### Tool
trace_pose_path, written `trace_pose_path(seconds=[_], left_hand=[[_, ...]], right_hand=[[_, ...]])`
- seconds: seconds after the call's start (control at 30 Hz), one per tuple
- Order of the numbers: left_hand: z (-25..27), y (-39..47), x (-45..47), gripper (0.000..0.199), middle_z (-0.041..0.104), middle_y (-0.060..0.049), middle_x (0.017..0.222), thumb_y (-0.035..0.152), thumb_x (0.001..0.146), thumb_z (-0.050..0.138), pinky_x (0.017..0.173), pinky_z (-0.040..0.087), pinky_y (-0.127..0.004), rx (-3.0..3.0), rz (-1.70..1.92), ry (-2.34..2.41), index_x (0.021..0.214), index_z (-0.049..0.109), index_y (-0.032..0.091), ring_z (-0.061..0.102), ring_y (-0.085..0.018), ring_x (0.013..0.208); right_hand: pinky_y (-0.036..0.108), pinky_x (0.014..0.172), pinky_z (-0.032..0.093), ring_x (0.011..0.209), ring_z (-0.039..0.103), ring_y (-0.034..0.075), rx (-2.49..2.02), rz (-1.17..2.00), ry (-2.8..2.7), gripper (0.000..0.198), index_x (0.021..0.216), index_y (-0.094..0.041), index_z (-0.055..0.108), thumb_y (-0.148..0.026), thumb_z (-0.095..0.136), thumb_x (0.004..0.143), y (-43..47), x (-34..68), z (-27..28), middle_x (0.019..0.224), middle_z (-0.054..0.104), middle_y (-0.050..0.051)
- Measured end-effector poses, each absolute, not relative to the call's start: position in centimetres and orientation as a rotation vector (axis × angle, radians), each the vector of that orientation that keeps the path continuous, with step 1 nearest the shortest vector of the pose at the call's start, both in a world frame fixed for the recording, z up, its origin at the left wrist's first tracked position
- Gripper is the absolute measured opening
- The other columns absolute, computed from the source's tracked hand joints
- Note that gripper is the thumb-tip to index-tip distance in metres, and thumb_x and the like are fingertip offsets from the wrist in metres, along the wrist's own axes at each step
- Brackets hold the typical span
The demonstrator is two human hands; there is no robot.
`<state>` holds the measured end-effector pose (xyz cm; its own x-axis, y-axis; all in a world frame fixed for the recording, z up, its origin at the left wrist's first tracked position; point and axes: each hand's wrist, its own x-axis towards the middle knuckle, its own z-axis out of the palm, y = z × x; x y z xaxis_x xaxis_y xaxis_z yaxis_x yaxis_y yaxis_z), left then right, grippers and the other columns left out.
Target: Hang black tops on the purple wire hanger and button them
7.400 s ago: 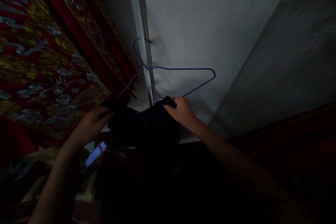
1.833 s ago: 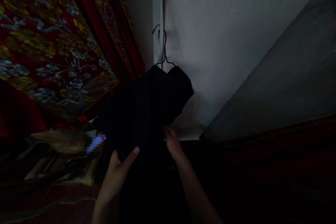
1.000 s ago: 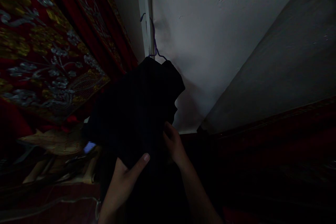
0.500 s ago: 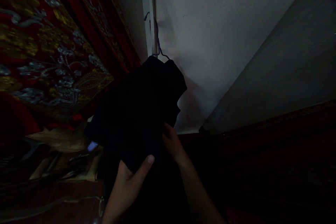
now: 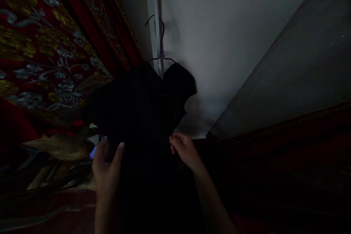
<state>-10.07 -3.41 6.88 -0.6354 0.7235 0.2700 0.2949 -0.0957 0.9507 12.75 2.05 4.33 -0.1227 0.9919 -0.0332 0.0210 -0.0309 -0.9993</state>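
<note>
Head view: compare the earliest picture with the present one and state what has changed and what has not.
The black garment now covers the purple hanger. The left hand and right hand moved down to its sides. The hanger stays hooked by the white wall.

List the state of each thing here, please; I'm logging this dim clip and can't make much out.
black garment: hanging on the hanger, draped over it.
purple wire hanger: hooked up by the white wall strip, mostly covered.
left hand: thumb up, gripping the garment's left edge.
right hand: fingers curled, pinching the garment's right side.
red and gold patterned cloth: hanging at the left.
</note>
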Motion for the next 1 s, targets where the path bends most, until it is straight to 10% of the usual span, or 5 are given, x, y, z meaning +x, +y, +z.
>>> trace_pose_path(seconds=[0.3,0.47,1.0], left_hand=[[4.9,-1.2,-3.4,0.031,0.071,-0.010,0.115,0.041,0.096,0.061,0.098,0.051,-0.039,1.487,1.433,1.435,0.118,0.066,0.019,0.067,-0.024,0.109],[4.2,0.5,-0.5,0.032,0.061,0.000,0.076,0.043,0.102,0.049,0.071,0.047,-0.026,1.541,1.311,1.265,0.086,0.061,0.018,0.059,-0.015,0.073],[3.9,-0.1,-0.4,0.038,0.055,0.001,0.065,0.043,0.098,0.053,0.063,0.041,-0.025,1.644,1.453,1.280,0.069,0.057,0.019,0.052,-0.014,0.063]], right_hand=[[0.026,0.050,0.038,0.043,0.051,0.011,-1.085,1.424,-1.135,0.025,0.066,-0.020,0.062,-0.042,0.070,0.076,1.4,11.4,4.9,0.049,0.057,-0.004],[0.025,0.053,0.040,0.049,0.055,0.012,-1.038,1.431,-1.128,0.024,0.075,-0.020,0.064,-0.042,0.072,0.077,1.1,11.9,5.7,0.053,0.059,-0.003],[0.022,0.040,0.017,0.034,0.026,0.004,-0.883,1.828,-0.796,0.021,0.055,-0.020,0.055,-0.033,0.068,0.065,1.0,13.0,5.9,0.036,0.037,-0.010]])
